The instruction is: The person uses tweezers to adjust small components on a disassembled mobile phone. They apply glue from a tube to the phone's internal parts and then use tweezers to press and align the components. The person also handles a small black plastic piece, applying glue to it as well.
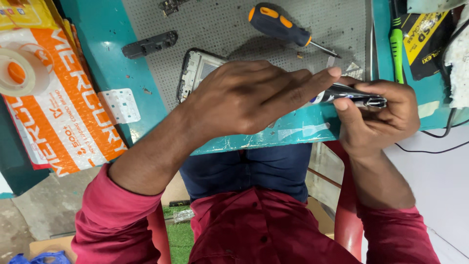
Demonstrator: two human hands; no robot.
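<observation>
My right hand (378,115) grips a small squeezed tube of glue (349,96), dark with a white neck, lying sideways over the teal table's front edge. My left hand (254,95) reaches across from the left, and its fingertips pinch the tube's white nozzle end. Under my left hand lies an opened phone frame (198,71) on the grey perforated mat (220,24); most of the frame is hidden by the hand.
A black and orange screwdriver (281,24) lies at the back of the mat. A black plastic strip (149,45) and a white perforated piece (119,105) sit to the left. A tape roll (17,73) rests on an orange and white bag. A green tool (396,44) lies at right.
</observation>
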